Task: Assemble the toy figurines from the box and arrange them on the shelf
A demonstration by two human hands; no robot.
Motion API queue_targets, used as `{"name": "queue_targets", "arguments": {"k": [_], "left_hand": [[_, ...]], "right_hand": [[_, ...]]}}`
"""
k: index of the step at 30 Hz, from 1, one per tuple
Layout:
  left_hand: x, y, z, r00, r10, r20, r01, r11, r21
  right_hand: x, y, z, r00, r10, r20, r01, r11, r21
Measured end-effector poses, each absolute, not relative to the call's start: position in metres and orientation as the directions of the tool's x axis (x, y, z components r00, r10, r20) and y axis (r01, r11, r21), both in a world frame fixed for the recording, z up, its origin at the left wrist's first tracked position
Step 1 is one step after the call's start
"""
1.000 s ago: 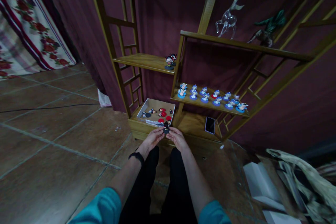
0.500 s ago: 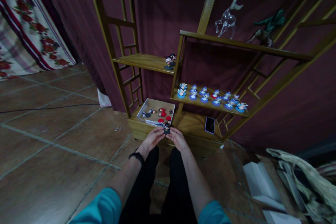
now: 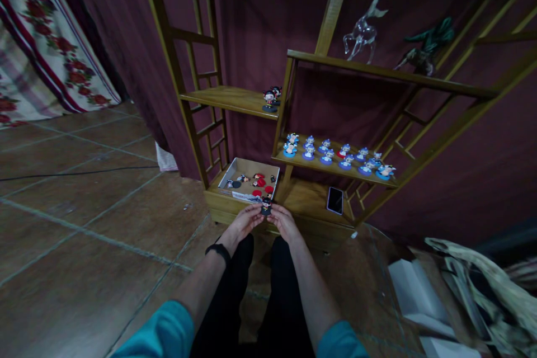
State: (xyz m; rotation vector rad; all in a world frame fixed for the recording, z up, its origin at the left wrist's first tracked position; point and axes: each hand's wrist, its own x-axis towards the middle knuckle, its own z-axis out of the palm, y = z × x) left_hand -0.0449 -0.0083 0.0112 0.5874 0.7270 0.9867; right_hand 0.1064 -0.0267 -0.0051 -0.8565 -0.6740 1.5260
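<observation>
A small dark-haired figurine point(image 3: 266, 205) on a black round base is held upright between both hands, just in front of the shelf unit. My left hand point(image 3: 245, 220) pinches its base from the left, and my right hand point(image 3: 284, 221) pinches it from the right. Right behind it stands an open cardboard box point(image 3: 227, 193) with several red and dark figurines point(image 3: 259, 180) lying inside. Two similar dark-haired figurines point(image 3: 269, 99) stand at the right end of the left shelf point(image 3: 229, 97).
Several blue and purple figurines point(image 3: 327, 156) stand in two rows on the middle shelf. A phone point(image 3: 335, 200) lies on the lower board. Higher up are a clear deer ornament point(image 3: 363, 33) and a green sculpture point(image 3: 428, 45). White boxes point(image 3: 419, 291) lie on the floor at right.
The figurine in my hands has been turned, so its face and front now show more clearly toward me. Both hands stay in nearly the same place.
</observation>
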Motion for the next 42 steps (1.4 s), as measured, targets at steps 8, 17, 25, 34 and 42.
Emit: {"name": "queue_targets", "arguments": {"k": [8,17,25,34,42], "left_hand": [[-0.0442,-0.0074,0.0101,0.314,0.904,-0.291,-0.538,0.421,0.73],[-0.043,-0.0064,0.0097,0.343,0.891,-0.296,-0.544,0.446,0.711],[-0.045,-0.0044,0.0055,0.365,0.888,-0.279,-0.544,0.447,0.711],[-0.0438,-0.0055,0.0075,0.324,0.898,-0.297,-0.55,0.434,0.714],[-0.0438,-0.0061,0.0097,0.322,0.897,-0.303,-0.562,0.438,0.702]], "right_hand": [[0.106,-0.0262,-0.0055,-0.037,0.986,-0.161,-0.575,-0.153,-0.804],[0.1047,-0.0277,-0.0032,-0.046,0.978,-0.205,-0.551,-0.195,-0.811],[0.1047,-0.0241,-0.0087,-0.039,0.977,-0.209,-0.535,-0.197,-0.821],[0.1044,-0.0267,-0.0021,-0.056,0.978,-0.202,-0.532,-0.201,-0.823],[0.1047,-0.0257,-0.0054,-0.076,0.978,-0.195,-0.539,-0.205,-0.817]]}}
